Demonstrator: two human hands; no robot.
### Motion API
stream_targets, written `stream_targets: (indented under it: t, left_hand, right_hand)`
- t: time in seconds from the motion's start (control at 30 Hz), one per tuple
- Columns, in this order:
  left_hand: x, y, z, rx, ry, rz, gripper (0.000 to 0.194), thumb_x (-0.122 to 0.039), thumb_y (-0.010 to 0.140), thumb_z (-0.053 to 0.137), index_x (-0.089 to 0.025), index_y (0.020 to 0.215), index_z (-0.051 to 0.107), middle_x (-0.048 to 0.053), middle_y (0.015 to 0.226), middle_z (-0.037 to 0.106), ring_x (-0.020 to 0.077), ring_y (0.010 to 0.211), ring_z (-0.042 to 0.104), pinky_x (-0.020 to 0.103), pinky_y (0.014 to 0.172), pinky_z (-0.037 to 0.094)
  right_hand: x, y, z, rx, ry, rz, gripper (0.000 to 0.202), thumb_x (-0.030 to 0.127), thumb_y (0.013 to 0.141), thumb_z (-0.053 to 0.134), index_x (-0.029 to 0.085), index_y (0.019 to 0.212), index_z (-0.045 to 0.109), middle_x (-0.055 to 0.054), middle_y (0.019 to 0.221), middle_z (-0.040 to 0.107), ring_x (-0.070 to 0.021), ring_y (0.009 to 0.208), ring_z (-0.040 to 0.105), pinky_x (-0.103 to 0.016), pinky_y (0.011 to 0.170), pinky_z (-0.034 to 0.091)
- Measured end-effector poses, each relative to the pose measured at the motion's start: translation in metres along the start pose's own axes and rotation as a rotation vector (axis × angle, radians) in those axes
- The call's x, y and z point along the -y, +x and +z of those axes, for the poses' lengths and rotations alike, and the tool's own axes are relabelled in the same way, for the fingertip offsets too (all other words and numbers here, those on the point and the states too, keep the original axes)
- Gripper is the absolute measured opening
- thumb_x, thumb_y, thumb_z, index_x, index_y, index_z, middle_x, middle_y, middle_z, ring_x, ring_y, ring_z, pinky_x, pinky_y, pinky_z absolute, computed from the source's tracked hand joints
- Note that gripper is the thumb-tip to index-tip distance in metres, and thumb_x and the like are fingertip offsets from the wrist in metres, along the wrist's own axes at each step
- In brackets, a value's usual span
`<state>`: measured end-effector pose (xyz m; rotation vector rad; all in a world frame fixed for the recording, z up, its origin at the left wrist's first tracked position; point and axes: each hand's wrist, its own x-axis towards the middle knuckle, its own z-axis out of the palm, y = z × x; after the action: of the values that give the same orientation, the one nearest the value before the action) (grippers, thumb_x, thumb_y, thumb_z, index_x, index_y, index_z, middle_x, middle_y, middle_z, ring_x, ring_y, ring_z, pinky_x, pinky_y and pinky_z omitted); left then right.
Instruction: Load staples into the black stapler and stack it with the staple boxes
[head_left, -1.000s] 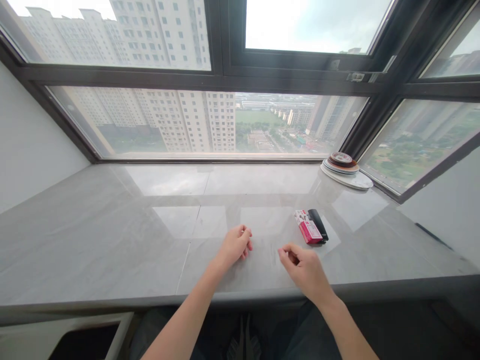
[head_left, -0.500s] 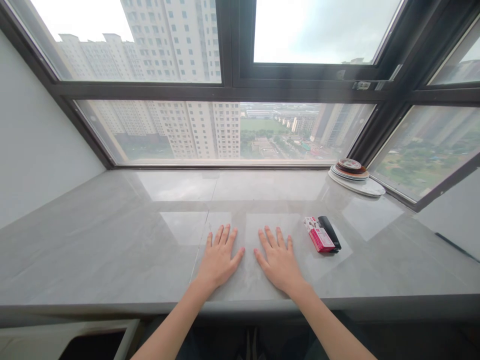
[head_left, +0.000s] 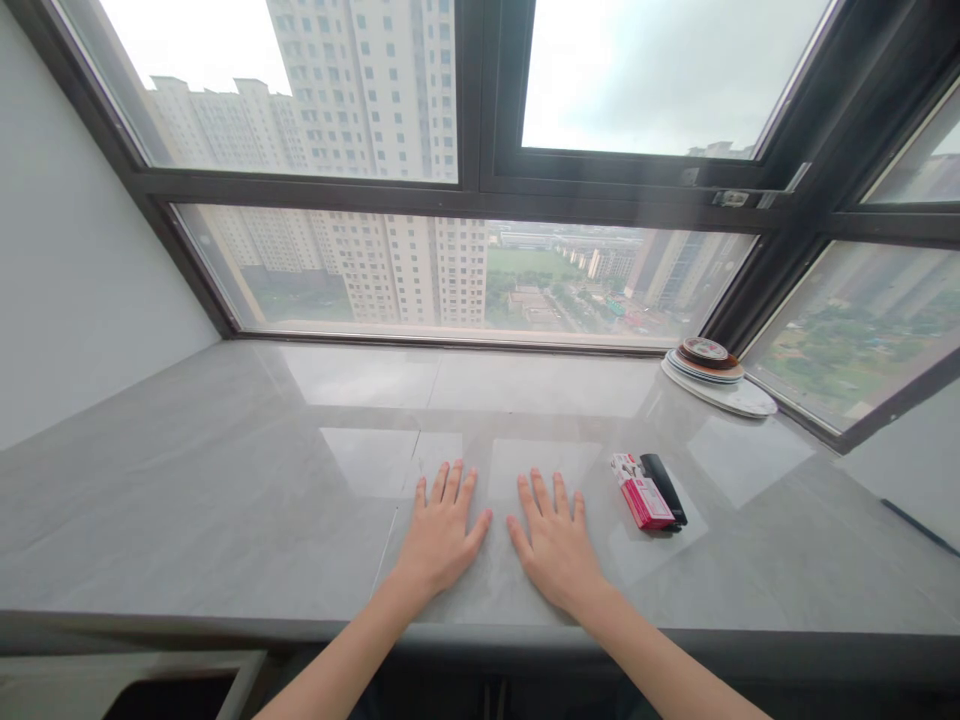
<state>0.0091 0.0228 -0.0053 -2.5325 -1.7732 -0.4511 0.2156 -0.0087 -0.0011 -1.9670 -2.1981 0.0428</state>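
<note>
My left hand [head_left: 441, 530] lies flat on the grey marble-look sill [head_left: 225, 500], fingers spread, holding nothing. Beside it, a short gap to the right, my right hand [head_left: 553, 545] rests palm down in the same way, its fingers apart. To the right of my right hand is a pink and white box [head_left: 645, 495]. A black slim object [head_left: 664, 488] lies tilted against the box's right side. Neither hand touches them.
At the back right corner sits a stack of round plates or mats [head_left: 709, 370]. A dark-framed window [head_left: 465, 200] runs behind the sill. A thin dark rod [head_left: 919, 525] lies at the far right. Below the front edge at left is an open-topped pale unit [head_left: 247, 672].
The view has tilted slightly, so the whole scene sits a little lower, more so on the right. Both hands stay in the same place on the sill.
</note>
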Motion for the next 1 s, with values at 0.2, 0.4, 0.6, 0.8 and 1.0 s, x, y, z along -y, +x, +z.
stream_targets:
  t: [0.2,0.4,0.6,0.8,1.0]
  left_hand:
    - [-0.0016,0.0003,-0.0003,0.011,0.005,-0.003,0.065,-0.056,0.104,0.033,-0.030,0.163,0.030,0.006,0.172,0.024,0.0325,0.160,0.013,0.060,0.127,0.012]
    - [-0.0015,0.0003,0.0009,0.013,0.009,0.001,0.065,-0.056,0.104,0.031,-0.029,0.164,0.029,0.005,0.172,0.022,0.0320,0.160,0.012,0.060,0.127,0.012]
    - [-0.0018,0.0000,-0.0009,0.018,0.006,0.005,0.066,-0.058,0.104,0.030,-0.028,0.163,0.030,0.006,0.172,0.021,0.0319,0.161,0.011,0.060,0.127,0.011]
    - [-0.0010,0.0002,-0.0006,0.024,0.020,0.009,0.068,-0.060,0.104,0.029,-0.029,0.164,0.028,0.005,0.173,0.020,0.0322,0.161,0.010,0.060,0.127,0.010]
    - [0.0004,0.0009,0.0028,0.013,0.034,0.014,0.069,-0.060,0.104,0.032,-0.029,0.165,0.024,0.006,0.173,0.020,0.0327,0.160,0.013,0.060,0.127,0.011]
  right_hand:
    - [0.0004,0.0004,-0.0005,-0.001,0.002,-0.001,0.070,0.057,0.105,0.027,0.026,0.167,0.021,-0.005,0.174,0.010,-0.0402,0.159,0.001,-0.066,0.123,0.001]
    - [0.0008,-0.0007,-0.0035,-0.001,0.005,-0.001,0.070,0.057,0.105,0.026,0.026,0.167,0.023,-0.005,0.174,0.010,-0.0400,0.159,0.002,-0.065,0.123,0.002]
    - [0.0007,-0.0009,-0.0033,-0.005,0.001,-0.004,0.070,0.057,0.105,0.026,0.025,0.167,0.022,-0.006,0.174,0.010,-0.0400,0.159,0.002,-0.065,0.123,0.001]
    - [-0.0004,-0.0012,-0.0019,-0.011,0.002,-0.007,0.070,0.057,0.105,0.027,0.025,0.167,0.023,-0.006,0.174,0.012,-0.0398,0.159,0.002,-0.065,0.123,0.002]
    - [-0.0005,-0.0016,-0.0005,-0.018,-0.012,-0.004,0.070,0.057,0.105,0.028,0.025,0.167,0.024,-0.006,0.174,0.013,-0.0396,0.159,0.003,-0.065,0.123,0.003]
